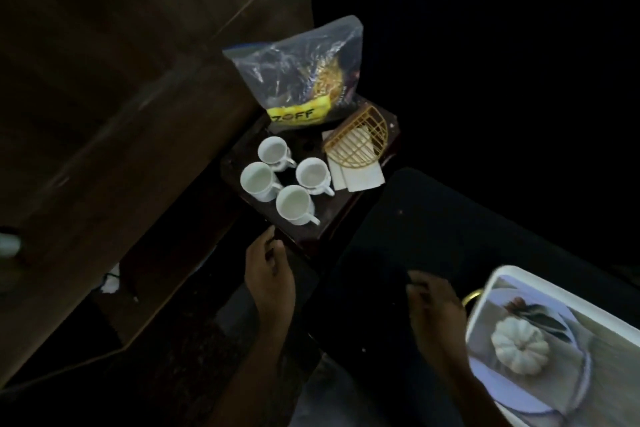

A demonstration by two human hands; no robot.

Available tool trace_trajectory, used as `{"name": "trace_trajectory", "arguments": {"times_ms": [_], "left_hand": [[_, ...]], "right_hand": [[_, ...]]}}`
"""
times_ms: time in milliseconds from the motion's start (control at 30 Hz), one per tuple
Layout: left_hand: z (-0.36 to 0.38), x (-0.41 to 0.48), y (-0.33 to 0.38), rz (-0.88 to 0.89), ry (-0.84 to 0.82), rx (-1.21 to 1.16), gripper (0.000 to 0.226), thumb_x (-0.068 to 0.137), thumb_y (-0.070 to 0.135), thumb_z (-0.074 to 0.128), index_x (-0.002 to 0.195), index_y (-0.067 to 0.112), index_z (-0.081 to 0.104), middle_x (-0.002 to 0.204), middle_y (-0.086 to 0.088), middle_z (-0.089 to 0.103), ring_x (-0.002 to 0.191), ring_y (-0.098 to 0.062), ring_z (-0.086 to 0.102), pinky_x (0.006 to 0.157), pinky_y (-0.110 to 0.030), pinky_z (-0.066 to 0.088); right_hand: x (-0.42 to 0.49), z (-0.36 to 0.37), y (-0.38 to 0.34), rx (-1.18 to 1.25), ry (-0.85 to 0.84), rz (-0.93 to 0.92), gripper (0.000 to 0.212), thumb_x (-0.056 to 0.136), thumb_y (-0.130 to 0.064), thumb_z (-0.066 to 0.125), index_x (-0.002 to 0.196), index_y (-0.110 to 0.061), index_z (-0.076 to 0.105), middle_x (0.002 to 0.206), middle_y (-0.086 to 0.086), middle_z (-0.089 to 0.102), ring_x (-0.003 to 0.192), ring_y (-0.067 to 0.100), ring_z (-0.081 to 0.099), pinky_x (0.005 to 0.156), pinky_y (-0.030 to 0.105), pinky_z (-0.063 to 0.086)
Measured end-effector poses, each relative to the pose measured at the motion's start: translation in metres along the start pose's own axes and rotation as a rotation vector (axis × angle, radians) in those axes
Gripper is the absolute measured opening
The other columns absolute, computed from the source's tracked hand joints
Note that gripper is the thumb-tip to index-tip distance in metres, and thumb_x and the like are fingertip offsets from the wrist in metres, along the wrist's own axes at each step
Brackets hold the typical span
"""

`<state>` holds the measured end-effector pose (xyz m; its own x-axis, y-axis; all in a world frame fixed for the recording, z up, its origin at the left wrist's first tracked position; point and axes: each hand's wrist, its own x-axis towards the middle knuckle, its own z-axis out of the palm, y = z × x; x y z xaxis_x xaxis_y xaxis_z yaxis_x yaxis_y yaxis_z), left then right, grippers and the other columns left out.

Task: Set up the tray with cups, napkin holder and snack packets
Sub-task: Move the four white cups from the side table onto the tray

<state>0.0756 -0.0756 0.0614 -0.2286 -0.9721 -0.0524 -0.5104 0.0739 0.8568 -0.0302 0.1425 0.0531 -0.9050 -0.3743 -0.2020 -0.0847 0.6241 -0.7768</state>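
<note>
Four white cups (284, 180) on dark table (325, 218), left hand (268, 274) fingers loosely spread, right hand (436, 308) blurred, grip unclear

Scene severely underexposed. The upper right quarter is solid black with no recoverable detail; the wooden panelling at left reads only as dim brown. No light source is visible. The brightest areas are the four white cups (285, 180), the napkins (360, 177) and the white tray (561, 350) at the lower right corner, none blown out. Faint glare on the clear plastic bag (301, 73). Shadows are indistinct against the dark small table (332, 222). Overall soft focus with compression smearing. Left hand (270, 274) and right hand (436, 308) show motion blur, edges undefined. Tray print is smeared. Straight panel lines bow towards the frame edges, indicating wide-angle distortion.
</note>
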Motion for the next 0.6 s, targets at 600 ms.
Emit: {"name": "trace_trajectory", "arguments": {"times_ms": [600], "left_hand": [[0.026,0.082,-0.017,-0.291,-0.185,-0.367,0.027,0.102,0.022,0.053,0.118,0.012,0.072,0.115,-0.006,0.075,0.112,-0.020,0.069,0.100,-0.050,0.054]], "right_hand": [[0.090,0.142,-0.090,0.007,-0.251,-0.221,0.027,0.087,-0.003,0.068,0.111,-0.015,0.067,0.101,-0.004,0.072,0.091,0.002,0.066,0.075,0.007,0.051]]}}
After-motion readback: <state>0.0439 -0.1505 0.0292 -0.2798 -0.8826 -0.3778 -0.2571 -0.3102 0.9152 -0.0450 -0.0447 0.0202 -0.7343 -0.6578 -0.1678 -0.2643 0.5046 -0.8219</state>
